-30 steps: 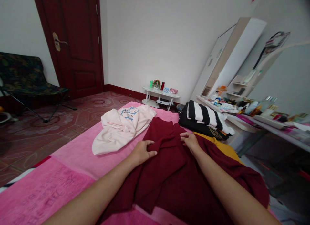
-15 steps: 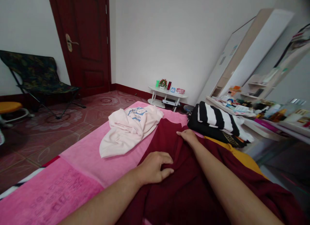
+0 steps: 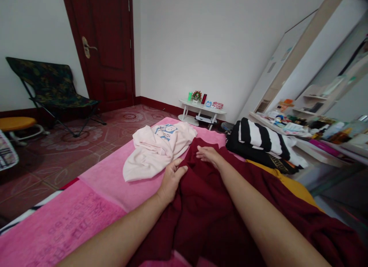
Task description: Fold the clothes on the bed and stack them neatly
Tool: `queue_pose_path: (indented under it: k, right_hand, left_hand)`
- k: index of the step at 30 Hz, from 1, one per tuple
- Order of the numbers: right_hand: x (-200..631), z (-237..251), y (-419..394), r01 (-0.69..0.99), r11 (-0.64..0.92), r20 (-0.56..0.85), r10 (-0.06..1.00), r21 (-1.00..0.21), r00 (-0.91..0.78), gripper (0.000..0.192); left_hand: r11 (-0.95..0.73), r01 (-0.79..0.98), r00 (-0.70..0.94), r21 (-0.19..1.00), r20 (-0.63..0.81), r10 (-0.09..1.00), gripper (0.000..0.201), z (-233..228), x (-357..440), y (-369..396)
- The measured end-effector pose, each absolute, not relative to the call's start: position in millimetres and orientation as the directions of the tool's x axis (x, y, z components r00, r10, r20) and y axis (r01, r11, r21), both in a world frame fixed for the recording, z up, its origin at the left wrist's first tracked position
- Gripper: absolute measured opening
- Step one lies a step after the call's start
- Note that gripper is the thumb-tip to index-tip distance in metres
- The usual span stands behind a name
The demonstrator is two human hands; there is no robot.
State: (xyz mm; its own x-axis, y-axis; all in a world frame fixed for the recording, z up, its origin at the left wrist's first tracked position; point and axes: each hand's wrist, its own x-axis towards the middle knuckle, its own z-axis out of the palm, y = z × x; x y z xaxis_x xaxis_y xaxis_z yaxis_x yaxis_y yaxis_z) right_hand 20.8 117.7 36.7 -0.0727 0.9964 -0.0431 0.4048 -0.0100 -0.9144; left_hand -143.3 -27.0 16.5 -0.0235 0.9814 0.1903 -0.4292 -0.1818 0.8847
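Note:
A dark red garment [image 3: 207,205] lies spread and wrinkled over the pink bedding, reaching from the near edge to the right. At its left edge my left hand [image 3: 172,178] pinches the cloth between thumb and fingers. Farther up, near the garment's far end, my right hand [image 3: 209,155] rests on the fabric with fingers stretched out. Just left of my left hand is a pale pink sweatshirt [image 3: 149,157] with a blue-and-white print, loosely crumpled. What kind of garment the dark red one is I cannot tell.
Pink bedding [image 3: 106,190] covers the bed. At the right sit folded black-and-white striped clothes [image 3: 261,136] and a yellow cloth [image 3: 283,182], beside a cluttered dressing table [image 3: 304,148]. A camouflage folding chair [image 3: 51,86] and small white table [image 3: 201,107] stand beyond.
My left hand has moved forward and taken the garment's left edge. My right hand has shifted left, its fingers now extended. The far end of the cloth is more bunched.

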Motion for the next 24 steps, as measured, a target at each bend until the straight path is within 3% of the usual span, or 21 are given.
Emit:
queue_pose_path:
  k: [6, 10, 13, 15, 17, 19, 21, 24]
  right_hand:
    - [40.8, 43.3, 75.1, 0.340, 0.092, 0.090, 0.996, -0.936, -0.022, 0.030]
    - [61.2, 57.0, 26.6, 0.334, 0.306, 0.316, 0.949, -0.892, -0.025, 0.027]
    - [69.0, 70.3, -23.1, 0.444, 0.466, 0.347, 0.880, -0.765, -0.324, 0.015]
    - [72.1, 74.8, -53.3, 0.517, 0.569, 0.228, 0.783, -0.640, -0.579, 0.034]
    - [73.5, 72.4, -74.0, 0.575, 0.652, 0.107, 0.703, -0.495, -0.703, 0.055]
    - [72.5, 64.9, -83.1, 0.643, 0.676, 0.086, 0.710, -0.361, -0.699, 0.057]
    - [69.8, 57.9, -83.0, 0.696, 0.654, 0.143, 0.751, -0.297, -0.644, 0.040]
    - [66.5, 57.6, -77.7, 0.723, 0.590, 0.256, 0.808, -0.360, -0.531, 0.024]
  left_hand:
    - [-0.187, -0.437, -0.131, 0.880, 0.143, 0.981, 0.019, 11.9, -143.0, -18.3]
    - [-0.149, -0.171, 0.057, 0.974, 0.161, 0.985, 0.022, 22.1, -157.3, -15.7]
    - [-0.147, 0.121, 0.384, 0.982, 0.090, 0.919, 0.027, 31.3, -177.1, -16.7]
    - [-0.152, 0.245, 0.485, 0.958, 0.015, 0.874, 0.027, 31.9, -187.3, -17.2]
    - [-0.113, 0.299, 0.438, 0.948, -0.031, 0.899, 0.025, 28.8, -191.2, -17.5]
    - [-0.021, 0.253, 0.320, 0.967, -0.063, 0.945, 0.023, 27.1, -188.7, -19.0]
    - [0.084, 0.112, 0.230, 0.990, -0.108, 0.967, 0.021, 32.2, -182.8, -23.6]
    - [0.195, -0.119, 0.199, 0.973, -0.169, 0.965, 0.018, 54.7, -175.1, -39.9]
